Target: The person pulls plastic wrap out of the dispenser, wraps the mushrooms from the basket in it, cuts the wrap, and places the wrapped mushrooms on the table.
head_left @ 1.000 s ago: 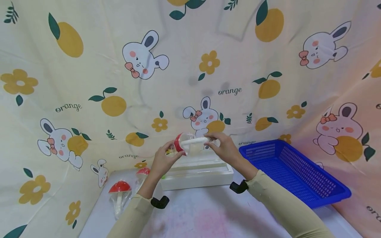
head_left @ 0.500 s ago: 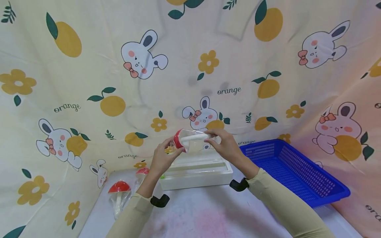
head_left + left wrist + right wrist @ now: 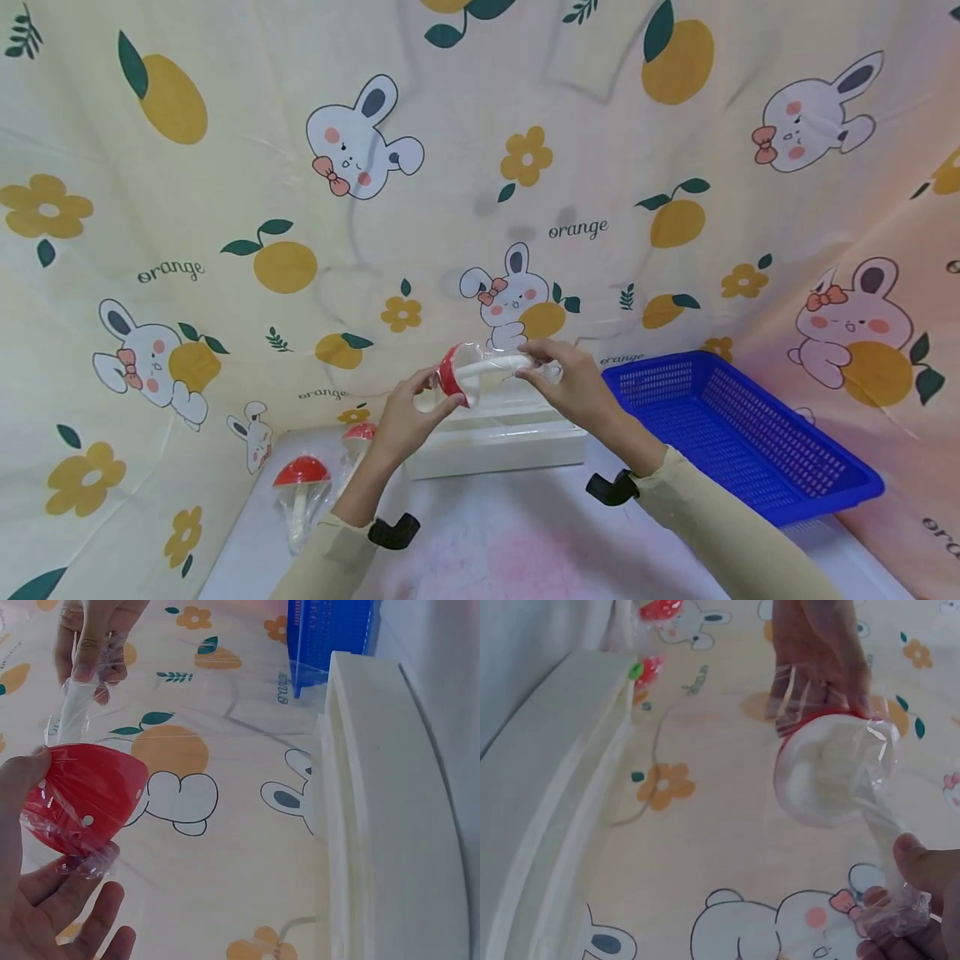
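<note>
A red-capped, white-stemmed toy mushroom in clear plastic wrap (image 3: 480, 371) is held in mid-air above the white foam box (image 3: 498, 437), its cap pinched by the left hand (image 3: 405, 417) and its stem end by the right hand (image 3: 573, 383). The wrap appears still on. At 8 o'clock, two more wrapped red mushrooms (image 3: 303, 492) lie on the table; the blue plastic mesh basket (image 3: 738, 433) at 3 o'clock is seen without any.

"orange" on the printed backdrop cloth (image 3: 577, 230) (several times, some perhaps partly cut off)
</note>
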A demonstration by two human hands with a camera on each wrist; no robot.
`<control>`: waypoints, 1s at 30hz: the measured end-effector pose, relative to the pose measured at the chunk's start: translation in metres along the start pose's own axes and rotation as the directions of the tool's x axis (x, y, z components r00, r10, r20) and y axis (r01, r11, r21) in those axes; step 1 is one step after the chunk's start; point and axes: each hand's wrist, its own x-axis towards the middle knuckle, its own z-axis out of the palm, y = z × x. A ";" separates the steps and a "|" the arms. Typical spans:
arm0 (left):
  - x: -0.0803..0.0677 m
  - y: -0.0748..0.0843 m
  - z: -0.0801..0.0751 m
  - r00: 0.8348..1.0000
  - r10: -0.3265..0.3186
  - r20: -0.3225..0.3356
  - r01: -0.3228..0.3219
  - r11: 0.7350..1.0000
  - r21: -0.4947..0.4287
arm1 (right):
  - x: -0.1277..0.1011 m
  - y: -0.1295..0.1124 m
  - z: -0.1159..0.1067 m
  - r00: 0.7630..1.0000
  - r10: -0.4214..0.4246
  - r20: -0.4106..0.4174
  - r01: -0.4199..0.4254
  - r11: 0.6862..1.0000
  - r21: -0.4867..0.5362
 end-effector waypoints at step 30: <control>-0.096 -0.064 0.033 0.977 -0.091 0.194 0.090 0.996 0.018 | -0.114 0.019 0.047 0.978 0.073 0.197 -0.098 0.988 0.122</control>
